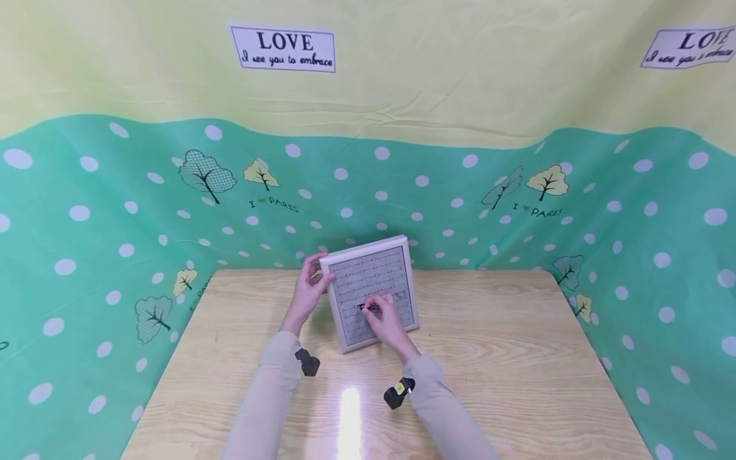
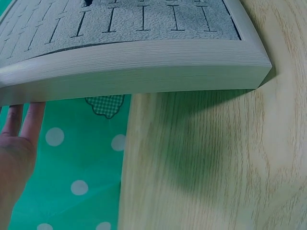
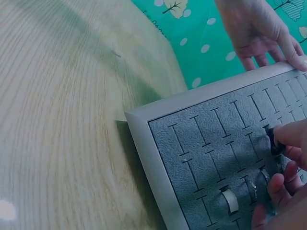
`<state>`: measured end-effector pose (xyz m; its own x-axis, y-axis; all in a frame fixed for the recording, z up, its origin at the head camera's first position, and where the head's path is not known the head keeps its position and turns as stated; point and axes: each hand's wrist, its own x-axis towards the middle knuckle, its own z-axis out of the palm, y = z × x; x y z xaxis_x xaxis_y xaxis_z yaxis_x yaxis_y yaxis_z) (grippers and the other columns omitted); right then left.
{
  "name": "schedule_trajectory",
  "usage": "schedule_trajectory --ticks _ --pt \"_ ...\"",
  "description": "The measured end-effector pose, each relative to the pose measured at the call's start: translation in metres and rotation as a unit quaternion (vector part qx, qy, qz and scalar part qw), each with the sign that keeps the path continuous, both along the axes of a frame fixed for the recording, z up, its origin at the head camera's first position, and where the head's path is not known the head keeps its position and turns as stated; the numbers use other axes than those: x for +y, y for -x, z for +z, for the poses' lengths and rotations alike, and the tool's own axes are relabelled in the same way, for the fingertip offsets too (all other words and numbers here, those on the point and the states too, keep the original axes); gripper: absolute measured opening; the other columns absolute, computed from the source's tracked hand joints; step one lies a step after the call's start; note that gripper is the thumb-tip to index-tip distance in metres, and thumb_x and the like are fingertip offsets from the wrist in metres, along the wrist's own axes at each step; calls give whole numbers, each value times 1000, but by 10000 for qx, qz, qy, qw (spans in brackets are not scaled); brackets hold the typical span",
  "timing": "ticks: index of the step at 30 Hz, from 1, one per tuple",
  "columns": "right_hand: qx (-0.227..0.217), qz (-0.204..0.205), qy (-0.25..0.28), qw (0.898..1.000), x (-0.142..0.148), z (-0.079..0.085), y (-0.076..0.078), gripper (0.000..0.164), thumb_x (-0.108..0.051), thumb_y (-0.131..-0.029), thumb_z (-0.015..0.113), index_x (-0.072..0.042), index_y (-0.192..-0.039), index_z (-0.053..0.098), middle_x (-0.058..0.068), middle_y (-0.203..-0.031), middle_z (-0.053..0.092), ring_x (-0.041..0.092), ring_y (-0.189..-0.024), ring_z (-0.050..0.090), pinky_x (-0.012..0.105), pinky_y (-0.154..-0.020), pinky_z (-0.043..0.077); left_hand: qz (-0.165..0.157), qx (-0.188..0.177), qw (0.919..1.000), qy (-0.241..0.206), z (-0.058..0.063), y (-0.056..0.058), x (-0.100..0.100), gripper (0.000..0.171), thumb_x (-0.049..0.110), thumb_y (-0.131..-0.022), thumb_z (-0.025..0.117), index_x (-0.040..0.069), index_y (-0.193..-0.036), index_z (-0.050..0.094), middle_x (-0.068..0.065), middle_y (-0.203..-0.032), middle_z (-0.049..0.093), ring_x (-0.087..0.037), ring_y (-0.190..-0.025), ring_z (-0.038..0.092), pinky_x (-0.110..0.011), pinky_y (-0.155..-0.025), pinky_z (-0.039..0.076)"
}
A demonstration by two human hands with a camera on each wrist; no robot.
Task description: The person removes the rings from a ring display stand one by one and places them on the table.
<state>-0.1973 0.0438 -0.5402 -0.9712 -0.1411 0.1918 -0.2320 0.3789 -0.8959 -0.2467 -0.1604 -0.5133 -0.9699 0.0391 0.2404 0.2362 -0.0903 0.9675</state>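
Observation:
A ring display tray [image 1: 411, 281] with a pale frame and slotted grey lining stands tilted up on the table. My left hand [image 1: 306, 295] grips its upper left edge, thumb on the front and fingers behind. In the left wrist view only part of that hand [image 2: 18, 160] shows beneath the frame. My right hand [image 1: 388, 324] is at the tray's face and pinches a black ring [image 3: 273, 140] at one of the slots. Close by sit a broad silvery ring [image 3: 230, 201] and a thin ring [image 3: 251, 189] in their slots. Other slots lie hidden behind the right fingers.
The tray rests on a light wooden table [image 1: 506, 358]. A green dotted cloth [image 1: 471, 211] hangs behind and at both sides. A small black wrist camera [image 1: 308, 363] is on the left sleeve, another [image 1: 397, 395] on the right.

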Motion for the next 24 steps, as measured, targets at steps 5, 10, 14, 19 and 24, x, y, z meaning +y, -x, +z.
schedule_trajectory --ticks 5,10,14,19,24 --pt "-64 108 322 9994 3 -4 -2 7 -4 -90 65 -4 -87 58 7 -96 43 14 -78 43 21 -67 38 7 -173 9998 57 3 -1 0 53 -1 -92 62 5 -139 39 -16 -114 57 -18 -90 63 -43 -75 57" --pt "-199 249 817 9962 10 -5 -6 7 -4 -94 61 2 -94 57 12 -98 46 16 -82 47 21 -70 41 -49 -314 9995 -4 9 -4 1 53 -3 -92 60 2 -140 37 -22 -117 54 -20 -92 62 -47 -78 56" --pt "-113 292 1102 9934 15 6 -15 8 4 -93 58 10 -95 54 21 -100 50 21 -82 52 22 -71 45 -115 -327 9994 -21 19 -11 1 53 -5 -92 60 0 -139 37 -23 -117 54 -22 -92 62 -56 -81 53" --pt "-88 363 1050 9938 22 20 -24 6 7 -91 57 10 -95 54 24 -99 53 25 -83 53 24 -72 46 -108 -321 9994 -42 25 -15 3 53 -5 -92 60 1 -139 37 -18 -114 55 -21 -92 63 -56 -82 52" --pt "23 346 1012 9943 31 19 -27 6 8 -89 61 11 -94 57 26 -99 54 26 -83 55 22 -71 47 -136 -333 9993 -39 26 -15 2 53 -5 -92 59 2 -140 36 -18 -114 55 -22 -93 63 -50 -80 55"
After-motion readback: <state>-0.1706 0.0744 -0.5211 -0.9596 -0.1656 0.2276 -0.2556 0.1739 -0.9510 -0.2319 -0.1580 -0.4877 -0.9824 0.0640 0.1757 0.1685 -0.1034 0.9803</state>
